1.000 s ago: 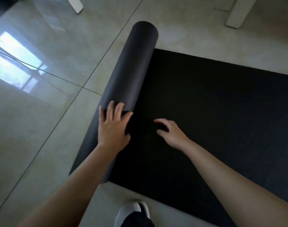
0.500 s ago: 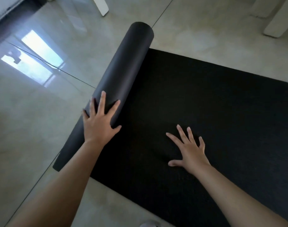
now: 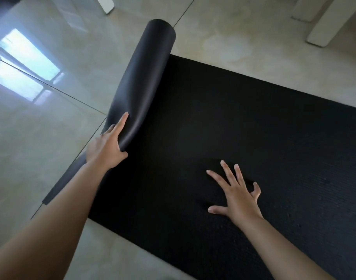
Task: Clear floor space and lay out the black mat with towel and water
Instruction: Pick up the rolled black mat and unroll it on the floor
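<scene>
Black textured foam mat is laid partly unrolled on glossy beige tiled floor. Its flat part is spread out to the right, and its smooth rolled part is left across the mat's left end, beside a tile joint.

Left hand is set against the roll toward its near end, fingers straight and close together along the outer face. Whether the thumb is hooked under the curl cannot be told. Right hand is pressed flat on the unrolled part near the mat's near edge, fingers spread.

Step judged: unrolling. The roll should be pushed evenly across its whole width so the mat's edges are run straight. The flat part should be pinned so it isn't dragged over the slick tile. White furniture legs beyond the mat's far edge should be cleared. Towel and water are not seen.
</scene>
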